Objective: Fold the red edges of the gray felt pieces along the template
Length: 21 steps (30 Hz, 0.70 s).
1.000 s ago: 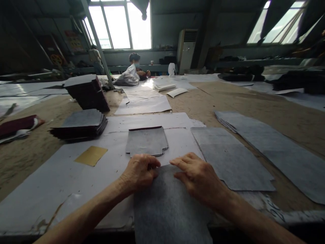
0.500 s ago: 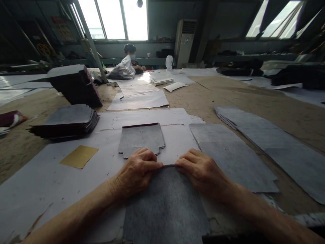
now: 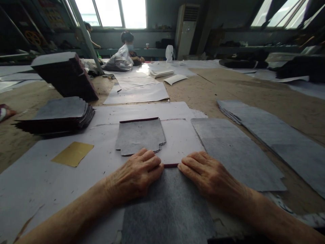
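Note:
A grey-backed sheet [image 3: 167, 206] lies in front of me, with a narrow dark red strip folded over along its far edge. My left hand [image 3: 142, 173] presses its closed fingers on the left part of that fold. On the right part, my right hand [image 3: 203, 173] does the same, its fingers bunched together. A short stretch of the red fold shows between the two hands. Just beyond my left hand lies a smaller grey piece [image 3: 139, 135] with a red folded far edge and notched near corners. White paper [image 3: 106, 135] is spread beneath these pieces.
Grey pieces [image 3: 236, 152] lie on the right, with longer grey strips [image 3: 286, 139] farther out. Two stacks stand at left: a low one [image 3: 61, 108] and a tall leaning one [image 3: 63, 74]. A yellow card [image 3: 73, 154] lies nearer. A person [image 3: 128, 42] sits across the table.
The far edge of the sheet has turned over, so its dark red side now shows between my hands. My right hand has shifted slightly right. The view has tilted down a little.

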Tool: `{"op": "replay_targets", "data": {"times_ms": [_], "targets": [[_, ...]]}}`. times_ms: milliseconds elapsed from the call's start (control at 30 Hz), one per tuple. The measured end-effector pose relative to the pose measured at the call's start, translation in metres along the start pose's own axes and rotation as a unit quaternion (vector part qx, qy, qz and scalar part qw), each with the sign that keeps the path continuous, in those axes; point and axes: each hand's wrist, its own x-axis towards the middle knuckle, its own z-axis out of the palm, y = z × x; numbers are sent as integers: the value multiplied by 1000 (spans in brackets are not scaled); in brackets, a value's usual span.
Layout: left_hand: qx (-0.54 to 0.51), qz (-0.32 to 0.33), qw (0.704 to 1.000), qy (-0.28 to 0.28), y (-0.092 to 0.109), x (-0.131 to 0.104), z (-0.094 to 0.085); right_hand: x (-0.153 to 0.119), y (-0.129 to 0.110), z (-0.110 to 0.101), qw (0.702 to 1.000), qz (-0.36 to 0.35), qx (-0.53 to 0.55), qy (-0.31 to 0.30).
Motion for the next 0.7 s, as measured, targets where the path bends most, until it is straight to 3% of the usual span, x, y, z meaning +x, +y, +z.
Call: {"op": "replay_targets", "data": {"times_ms": [267,533,700], "targets": [[-14,-12,1000,5,1,0,2,-12,4,-1,997,60,42,2],[-6,-2,999,41,0,-1,5,-14,1,3,988,136,51,58],[2,-3,999,38,0,-1,6,-17,-1,-2,993,113,28,12]]}}
